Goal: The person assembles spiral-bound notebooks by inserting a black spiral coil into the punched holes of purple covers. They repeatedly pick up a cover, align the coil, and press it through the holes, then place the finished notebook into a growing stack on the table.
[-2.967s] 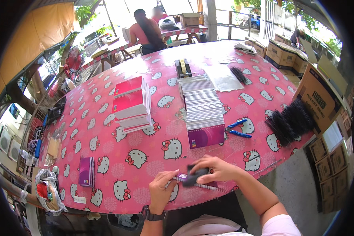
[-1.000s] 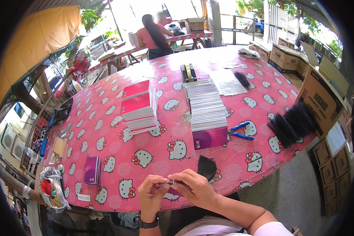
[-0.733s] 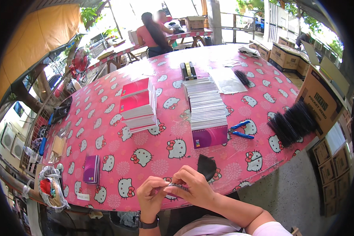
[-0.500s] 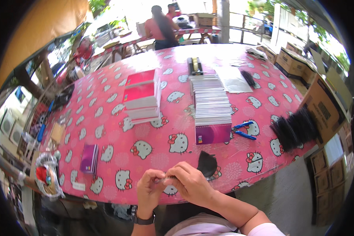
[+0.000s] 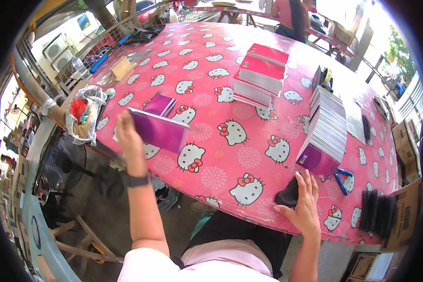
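My left hand grips a purple notebook by its left end, tilted above the table. Just behind it, a small stack of purple notebooks lies on the pink patterned tablecloth. My right hand is spread with its fingers apart and holds nothing. A dark, cup-like black piece sits right beside its thumb and fingers. Beyond that hand stands a long row of notebooks, page edges up, with a purple cover facing me. Blue-handled pliers rest to the right of the row.
Stacked red-covered notebooks stand farther back. Black binding coils lie by a cardboard box at the right. A tape dispenser is behind the row. A plastic-lined container sits at the left edge. Another person stands beyond the table.
My hands were together at the near edge, fingers pinched. They have parted: the left has moved left and now holds a purple notebook, the right has opened. The view has swung left.
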`<state>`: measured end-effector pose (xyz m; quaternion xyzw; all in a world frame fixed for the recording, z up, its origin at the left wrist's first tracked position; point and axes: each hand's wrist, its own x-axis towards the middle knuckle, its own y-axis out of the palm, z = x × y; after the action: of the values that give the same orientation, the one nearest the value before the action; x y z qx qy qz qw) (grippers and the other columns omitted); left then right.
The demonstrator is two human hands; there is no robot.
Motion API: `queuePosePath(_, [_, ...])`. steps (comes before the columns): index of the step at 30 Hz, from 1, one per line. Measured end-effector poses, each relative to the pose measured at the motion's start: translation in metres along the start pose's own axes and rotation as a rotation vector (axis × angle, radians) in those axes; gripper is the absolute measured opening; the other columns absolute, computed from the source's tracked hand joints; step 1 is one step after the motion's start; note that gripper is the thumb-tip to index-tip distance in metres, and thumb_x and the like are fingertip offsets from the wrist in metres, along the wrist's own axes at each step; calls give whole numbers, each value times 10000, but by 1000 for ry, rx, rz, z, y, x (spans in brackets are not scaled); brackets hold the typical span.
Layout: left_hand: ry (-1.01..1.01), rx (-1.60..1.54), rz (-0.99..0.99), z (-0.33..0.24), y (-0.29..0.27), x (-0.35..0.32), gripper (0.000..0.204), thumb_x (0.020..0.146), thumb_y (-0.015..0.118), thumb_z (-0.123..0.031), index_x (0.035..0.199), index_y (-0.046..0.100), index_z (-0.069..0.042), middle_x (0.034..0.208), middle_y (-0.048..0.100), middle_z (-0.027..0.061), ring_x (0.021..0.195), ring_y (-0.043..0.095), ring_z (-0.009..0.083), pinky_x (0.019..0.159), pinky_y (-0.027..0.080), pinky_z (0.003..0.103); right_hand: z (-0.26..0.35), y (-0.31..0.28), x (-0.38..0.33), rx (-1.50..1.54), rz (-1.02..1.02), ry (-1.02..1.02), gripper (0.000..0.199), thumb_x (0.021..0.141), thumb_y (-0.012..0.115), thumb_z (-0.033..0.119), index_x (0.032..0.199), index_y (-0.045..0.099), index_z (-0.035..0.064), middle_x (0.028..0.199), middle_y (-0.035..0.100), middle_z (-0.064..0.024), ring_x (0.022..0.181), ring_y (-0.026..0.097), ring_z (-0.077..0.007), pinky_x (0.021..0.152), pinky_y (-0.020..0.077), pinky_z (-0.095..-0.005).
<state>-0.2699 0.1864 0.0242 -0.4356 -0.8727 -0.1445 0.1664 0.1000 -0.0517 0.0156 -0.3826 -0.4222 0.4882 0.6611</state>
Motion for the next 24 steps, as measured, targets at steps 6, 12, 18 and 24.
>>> queuePosePath(6, [812,734,397,-5,38,108,225,858,520,-215,760,608,-34,650,601,156,554,570,360,620,434,435,-9,17,7,244,0,0,825,576,857,227,1301,482,105,1440,353,-177,1276,350,-379,1052,336,-488])
queuePosePath(12, [999,1169,722,111,85,111,332,900,536,-390,1112,614,-148,1283,529,108,1182,480,259,992,343,517,-5,43,18,349,-143,-101,856,557,864,224,1310,481,89,1444,367,-172,1298,347,-388,1060,327,-482])
queuePosePath(18, [319,1274,646,73,92,69,1022,711,656,-670,1497,198,-205,1533,236,152,1392,247,385,1099,240,575,-17,41,2,338,-69,-58,883,556,860,188,1338,460,99,1467,343,-162,1321,320,-395,1081,279,-497])
queuePosePath(24, [77,1340,782,79,60,79,1207,553,802,-431,1500,114,-140,1425,396,230,1280,415,426,1050,371,491,0,25,33,343,-195,-261,696,632,785,140,1275,518,111,1401,428,-142,1268,390,-373,1041,316,-470])
